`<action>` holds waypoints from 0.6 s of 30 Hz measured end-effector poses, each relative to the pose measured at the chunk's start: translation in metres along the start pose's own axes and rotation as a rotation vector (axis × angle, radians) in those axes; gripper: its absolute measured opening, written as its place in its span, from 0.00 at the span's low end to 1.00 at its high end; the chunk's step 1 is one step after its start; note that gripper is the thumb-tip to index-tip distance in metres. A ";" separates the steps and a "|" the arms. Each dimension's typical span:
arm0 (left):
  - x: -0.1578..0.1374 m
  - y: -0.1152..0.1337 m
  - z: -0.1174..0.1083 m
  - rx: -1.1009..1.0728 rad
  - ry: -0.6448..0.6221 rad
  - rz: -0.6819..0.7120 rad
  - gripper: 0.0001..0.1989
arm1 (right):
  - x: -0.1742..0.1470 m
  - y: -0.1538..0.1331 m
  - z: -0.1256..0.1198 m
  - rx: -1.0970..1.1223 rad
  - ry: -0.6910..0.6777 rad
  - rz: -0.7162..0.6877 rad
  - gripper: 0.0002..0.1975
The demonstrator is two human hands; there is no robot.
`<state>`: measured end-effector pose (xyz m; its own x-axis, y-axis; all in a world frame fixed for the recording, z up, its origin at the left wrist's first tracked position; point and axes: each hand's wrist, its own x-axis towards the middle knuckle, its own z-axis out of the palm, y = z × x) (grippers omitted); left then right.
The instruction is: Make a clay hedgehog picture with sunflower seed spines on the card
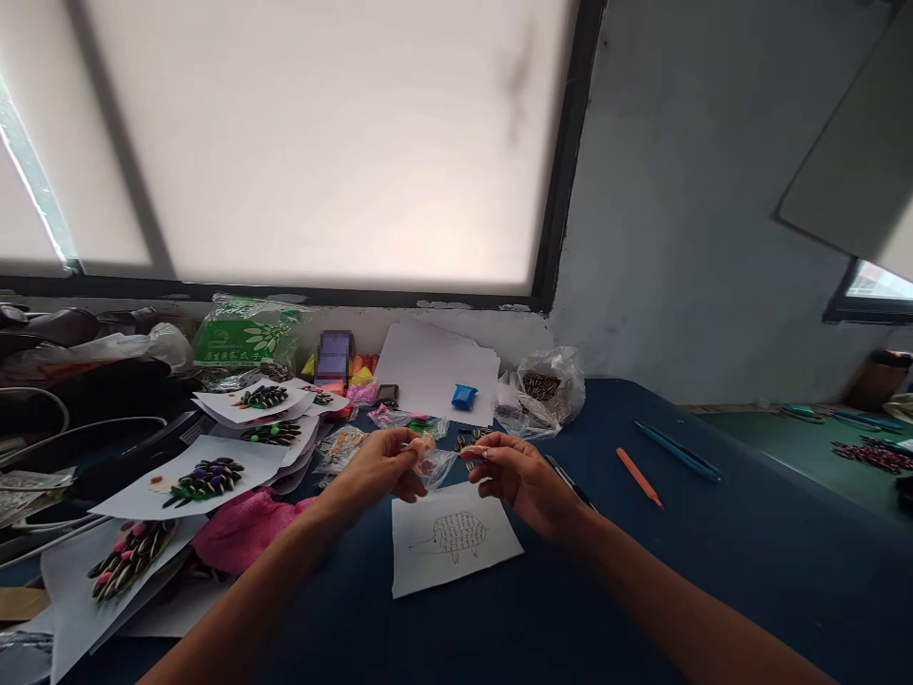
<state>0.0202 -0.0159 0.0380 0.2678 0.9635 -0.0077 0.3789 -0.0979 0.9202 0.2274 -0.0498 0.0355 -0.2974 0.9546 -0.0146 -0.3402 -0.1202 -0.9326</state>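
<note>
Pinch grips: left hand [379,466] on clear bag [437,468], right hand [529,480] with fingertips together

- Rectangular white paper sheet [456,540]: on flat dark-blue tabletop [642,599], front centre.
- Crumpled clear plastic bag [437,468]: between bare left hand [381,463] and bare right hand [524,478], above sheet's rear edge.
- Small blue square packet [464,396]: on flat white paper stack [428,360], behind hands.
- Slim orange pen [639,478]: right of right hand, left of long blue tool [677,450].
</note>
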 end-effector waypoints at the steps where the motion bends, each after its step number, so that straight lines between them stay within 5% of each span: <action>1: 0.002 -0.002 -0.002 0.070 0.039 0.008 0.17 | 0.000 -0.001 0.000 0.004 -0.007 0.000 0.15; 7: 0.003 -0.014 -0.018 0.421 0.284 0.089 0.07 | -0.002 0.005 0.005 -0.131 -0.036 0.027 0.13; 13: -0.002 -0.001 -0.007 0.561 0.342 0.278 0.17 | -0.003 0.009 0.007 -0.315 0.024 -0.024 0.15; 16: -0.006 0.009 0.004 0.307 0.224 0.336 0.11 | -0.005 0.008 0.009 -0.347 0.023 -0.046 0.15; 18: -0.009 0.014 0.011 0.057 -0.002 0.249 0.13 | -0.006 0.008 0.011 -0.374 0.012 -0.073 0.15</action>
<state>0.0326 -0.0291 0.0465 0.3611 0.9073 0.2153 0.3503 -0.3460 0.8704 0.2165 -0.0597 0.0319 -0.2733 0.9604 0.0547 -0.0103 0.0540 -0.9985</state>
